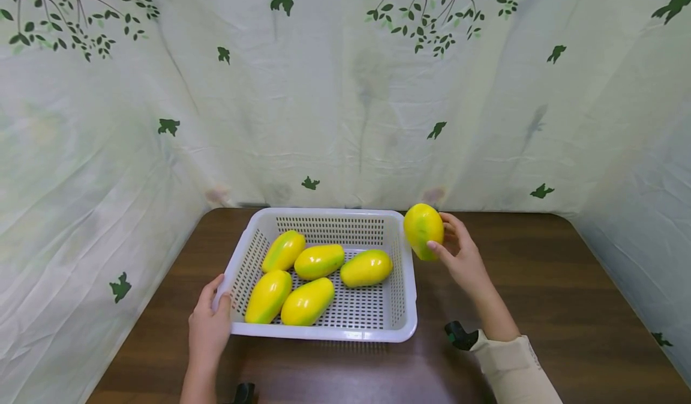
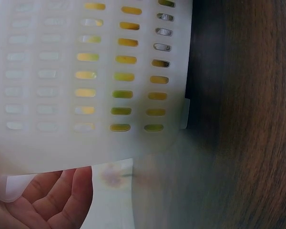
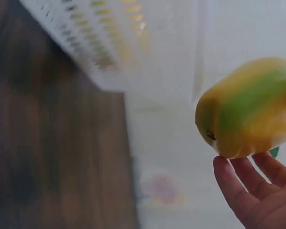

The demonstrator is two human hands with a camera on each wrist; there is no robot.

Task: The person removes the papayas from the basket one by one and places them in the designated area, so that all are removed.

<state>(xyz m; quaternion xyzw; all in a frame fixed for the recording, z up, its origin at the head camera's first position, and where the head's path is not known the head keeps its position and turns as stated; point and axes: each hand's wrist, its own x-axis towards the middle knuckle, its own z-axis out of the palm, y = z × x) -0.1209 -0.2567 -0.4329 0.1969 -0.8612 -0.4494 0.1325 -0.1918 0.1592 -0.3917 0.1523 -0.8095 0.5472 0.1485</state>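
- Gripping a held-up mango (image 1: 423,231) between thumb and fingertips: right hand (image 1: 463,260). The mango is at the basket's far right corner; its skin is smooth, glossy and yellow with a green patch, its body a plump oval.
- Left hand (image 1: 209,326): thumb and curled fingers grip the left rim of the basket.
- Basket (image 1: 324,334): white, rectangular, plastic-looking, with rounded corners, a plain flat rim, and rows of slots through walls and base.
- Basket contents: five mangoes (image 1: 367,268), shiny, elongated, yellow with green areas, lying on their sides, mostly toward the left.
- Worktop (image 1: 567,296): dark brown, wood-grained.
- Backdrop (image 1: 345,92): pale, creased cloth, printed with leafy branches.
- Right sleeve (image 1: 513,362): cream fabric.
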